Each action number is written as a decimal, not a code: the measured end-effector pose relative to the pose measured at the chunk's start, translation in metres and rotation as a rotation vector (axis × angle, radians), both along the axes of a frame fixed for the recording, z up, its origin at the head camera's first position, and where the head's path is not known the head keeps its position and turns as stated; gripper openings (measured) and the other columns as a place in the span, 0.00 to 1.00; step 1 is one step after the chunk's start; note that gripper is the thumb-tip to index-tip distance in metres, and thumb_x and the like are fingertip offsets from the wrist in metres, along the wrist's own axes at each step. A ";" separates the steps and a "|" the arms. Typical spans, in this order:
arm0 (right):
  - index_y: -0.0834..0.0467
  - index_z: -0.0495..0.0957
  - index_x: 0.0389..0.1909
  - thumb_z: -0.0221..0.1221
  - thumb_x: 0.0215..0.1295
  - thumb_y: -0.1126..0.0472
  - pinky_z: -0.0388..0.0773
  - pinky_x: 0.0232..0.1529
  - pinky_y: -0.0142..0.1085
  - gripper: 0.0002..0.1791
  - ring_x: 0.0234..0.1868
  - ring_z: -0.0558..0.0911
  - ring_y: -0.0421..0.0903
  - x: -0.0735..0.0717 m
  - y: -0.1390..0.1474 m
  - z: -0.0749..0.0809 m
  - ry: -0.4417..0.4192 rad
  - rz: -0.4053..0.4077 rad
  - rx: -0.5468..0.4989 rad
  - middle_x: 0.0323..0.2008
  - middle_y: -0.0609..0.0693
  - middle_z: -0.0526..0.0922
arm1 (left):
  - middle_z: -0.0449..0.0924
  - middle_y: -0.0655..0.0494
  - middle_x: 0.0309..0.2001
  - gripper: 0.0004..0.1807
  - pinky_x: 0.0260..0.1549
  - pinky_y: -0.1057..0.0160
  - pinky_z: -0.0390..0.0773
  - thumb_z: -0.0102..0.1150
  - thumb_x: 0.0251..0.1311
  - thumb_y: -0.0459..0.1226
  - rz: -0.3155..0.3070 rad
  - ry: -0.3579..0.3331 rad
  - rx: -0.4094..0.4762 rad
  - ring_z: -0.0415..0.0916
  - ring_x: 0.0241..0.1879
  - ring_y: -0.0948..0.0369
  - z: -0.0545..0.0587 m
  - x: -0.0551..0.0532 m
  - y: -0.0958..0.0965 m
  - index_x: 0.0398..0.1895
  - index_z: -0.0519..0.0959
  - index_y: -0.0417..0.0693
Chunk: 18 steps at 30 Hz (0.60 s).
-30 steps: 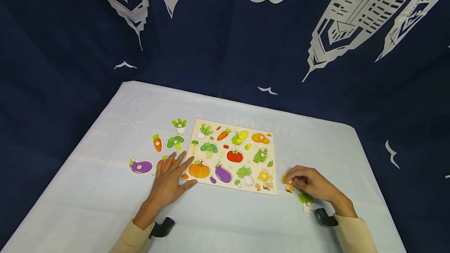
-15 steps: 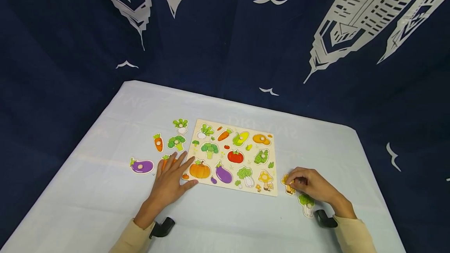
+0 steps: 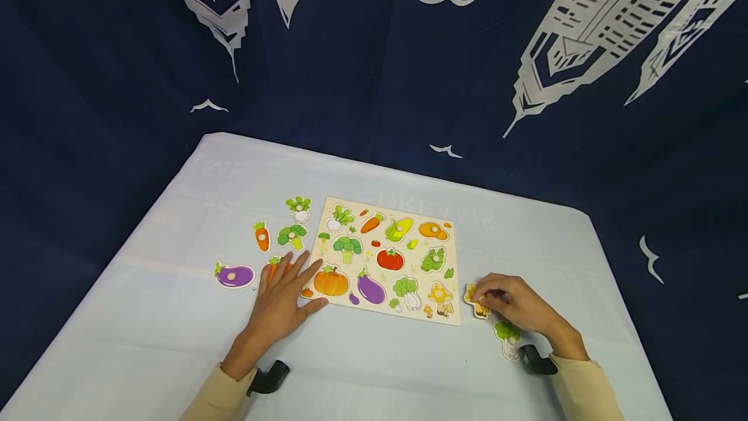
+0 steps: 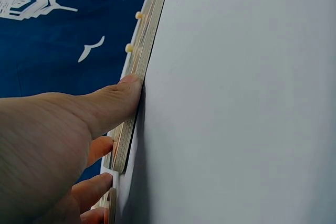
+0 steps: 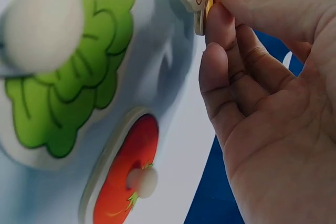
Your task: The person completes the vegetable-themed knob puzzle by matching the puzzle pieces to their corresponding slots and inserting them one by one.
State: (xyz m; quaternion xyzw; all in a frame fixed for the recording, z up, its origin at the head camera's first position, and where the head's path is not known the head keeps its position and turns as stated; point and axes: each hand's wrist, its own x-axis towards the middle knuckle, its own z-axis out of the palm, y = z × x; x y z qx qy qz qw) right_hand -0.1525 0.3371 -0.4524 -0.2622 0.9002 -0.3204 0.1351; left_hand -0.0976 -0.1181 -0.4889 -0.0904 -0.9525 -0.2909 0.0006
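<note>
My right hand (image 3: 517, 304) pinches a yellow mushroom puzzle piece (image 3: 470, 294) just right of the wooden puzzle board (image 3: 380, 310). In the right wrist view the mushroom piece stands tilted between thumb and fingers, over the white cloth. Below that hand lie a bok choy piece (image 3: 508, 341) and a tomato piece (image 5: 121, 177), each with a round knob; the hand hides the tomato in the head view. My left hand (image 3: 280, 307) rests with spread fingers on the board's near left corner and over an orange pumpkin piece (image 3: 273, 265). Its thumb touches the board's edge (image 4: 137, 98).
Left of the board lie an eggplant piece (image 3: 235, 276), a carrot piece (image 3: 261, 237), a broccoli piece (image 3: 292, 236) and a radish piece (image 3: 299, 208). Corn (image 3: 400, 229) and other knobbed pieces sit in the board. A dark blue curtain (image 3: 350, 83) hangs behind the table.
The mushroom piece has shifted slightly toward the far side and tilted in my right hand's pinch. My left hand stays in place on the board.
</note>
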 end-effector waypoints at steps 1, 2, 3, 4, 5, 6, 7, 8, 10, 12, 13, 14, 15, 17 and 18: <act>0.50 0.86 0.38 0.65 0.64 0.67 0.75 0.33 0.29 0.08 0.35 0.76 0.37 0.000 -0.001 0.001 0.004 0.003 0.000 0.41 0.47 0.86 | 0.58 0.42 0.77 0.42 0.70 0.32 0.37 0.71 0.57 0.49 0.000 0.000 -0.001 0.45 0.77 0.39 0.000 0.000 0.000 0.74 0.67 0.50; 0.51 0.86 0.38 0.65 0.64 0.67 0.75 0.33 0.29 0.08 0.35 0.76 0.37 -0.001 -0.002 0.001 0.007 0.006 -0.001 0.41 0.47 0.86 | 0.58 0.42 0.77 0.42 0.70 0.32 0.37 0.71 0.57 0.49 0.000 0.000 -0.003 0.45 0.77 0.39 0.001 -0.001 0.000 0.74 0.67 0.50; 0.51 0.86 0.38 0.65 0.64 0.67 0.75 0.34 0.29 0.08 0.35 0.76 0.37 -0.001 -0.003 0.001 0.013 0.010 0.000 0.41 0.47 0.86 | 0.58 0.42 0.77 0.42 0.70 0.32 0.37 0.71 0.57 0.49 0.000 0.000 -0.005 0.45 0.77 0.39 0.001 -0.001 0.000 0.74 0.67 0.50; 0.51 0.86 0.37 0.65 0.64 0.67 0.75 0.34 0.29 0.08 0.35 0.76 0.37 -0.001 -0.004 0.001 0.018 0.013 0.000 0.41 0.46 0.86 | 0.58 0.42 0.77 0.42 0.70 0.32 0.37 0.71 0.56 0.49 0.000 -0.001 -0.007 0.45 0.77 0.39 0.001 -0.001 0.000 0.74 0.67 0.50; 0.51 0.86 0.37 0.65 0.64 0.68 0.75 0.34 0.29 0.08 0.35 0.76 0.37 -0.002 -0.004 0.002 0.023 0.016 0.002 0.40 0.46 0.85 | 0.58 0.42 0.77 0.42 0.70 0.32 0.37 0.71 0.56 0.49 0.000 -0.002 -0.007 0.45 0.77 0.39 0.001 -0.001 0.000 0.74 0.67 0.50; 0.51 0.86 0.37 0.65 0.63 0.68 0.74 0.34 0.29 0.08 0.35 0.76 0.37 -0.003 -0.005 0.002 0.030 0.019 0.002 0.40 0.46 0.85 | 0.58 0.42 0.77 0.42 0.70 0.32 0.37 0.71 0.56 0.49 0.000 -0.002 -0.007 0.45 0.77 0.39 0.002 -0.001 0.000 0.74 0.67 0.50; 0.51 0.86 0.37 0.65 0.63 0.68 0.74 0.34 0.29 0.08 0.35 0.76 0.37 -0.003 -0.006 0.002 0.036 0.023 0.002 0.40 0.45 0.85 | 0.58 0.42 0.77 0.42 0.70 0.32 0.37 0.71 0.56 0.49 0.000 -0.002 -0.007 0.45 0.77 0.39 0.002 -0.001 0.000 0.74 0.67 0.50; 0.51 0.86 0.37 0.65 0.63 0.68 0.74 0.34 0.29 0.08 0.35 0.75 0.37 -0.004 -0.007 0.002 0.039 0.025 0.000 0.40 0.45 0.85 | 0.58 0.42 0.77 0.42 0.70 0.32 0.37 0.71 0.56 0.49 0.000 -0.002 -0.007 0.45 0.77 0.39 0.002 -0.001 0.000 0.74 0.67 0.50; 0.52 0.85 0.37 0.65 0.63 0.69 0.74 0.34 0.29 0.09 0.34 0.75 0.37 -0.005 -0.009 0.002 0.046 0.035 -0.005 0.39 0.45 0.85 | 0.58 0.42 0.77 0.42 0.70 0.32 0.38 0.71 0.56 0.49 0.001 0.001 -0.008 0.46 0.77 0.39 0.002 -0.001 0.000 0.74 0.68 0.50; 0.52 0.85 0.37 0.65 0.63 0.70 0.75 0.34 0.29 0.09 0.34 0.75 0.37 -0.006 -0.011 0.002 0.051 0.046 -0.012 0.39 0.45 0.85 | 0.58 0.42 0.77 0.42 0.70 0.32 0.38 0.71 0.56 0.49 0.001 0.003 -0.009 0.46 0.77 0.39 0.002 -0.001 0.000 0.73 0.68 0.50; 0.53 0.85 0.37 0.65 0.63 0.71 0.75 0.34 0.29 0.09 0.34 0.75 0.37 -0.006 -0.012 0.002 0.052 0.051 -0.017 0.38 0.45 0.85 | 0.58 0.42 0.77 0.42 0.70 0.32 0.38 0.71 0.56 0.49 0.001 0.002 -0.009 0.46 0.77 0.39 0.002 -0.001 0.000 0.73 0.68 0.50; 0.53 0.85 0.38 0.65 0.63 0.71 0.75 0.34 0.29 0.09 0.34 0.75 0.37 -0.006 -0.014 0.003 0.053 0.056 -0.021 0.38 0.45 0.84 | 0.58 0.42 0.77 0.42 0.70 0.32 0.38 0.71 0.56 0.49 0.001 0.000 -0.009 0.45 0.77 0.39 0.002 -0.001 0.000 0.74 0.67 0.50; 0.53 0.85 0.38 0.65 0.63 0.71 0.75 0.34 0.29 0.09 0.33 0.75 0.37 -0.006 -0.015 0.003 0.056 0.063 -0.026 0.38 0.46 0.84 | 0.58 0.42 0.77 0.42 0.70 0.32 0.37 0.71 0.56 0.49 0.001 -0.002 -0.008 0.45 0.77 0.39 0.002 -0.001 0.000 0.74 0.67 0.50; 0.54 0.85 0.38 0.64 0.63 0.71 0.75 0.34 0.29 0.09 0.34 0.76 0.37 -0.006 -0.018 0.003 0.058 0.072 -0.032 0.38 0.46 0.84 | 0.58 0.43 0.77 0.42 0.70 0.32 0.37 0.71 0.57 0.49 0.000 -0.008 -0.007 0.45 0.77 0.39 0.002 -0.001 0.000 0.74 0.67 0.50; 0.54 0.85 0.38 0.64 0.63 0.72 0.75 0.34 0.29 0.09 0.34 0.75 0.38 -0.006 -0.020 0.003 0.059 0.075 -0.034 0.38 0.46 0.84 | 0.58 0.43 0.77 0.42 0.70 0.32 0.37 0.71 0.57 0.49 0.000 -0.011 -0.008 0.45 0.77 0.39 0.002 -0.001 0.000 0.74 0.67 0.50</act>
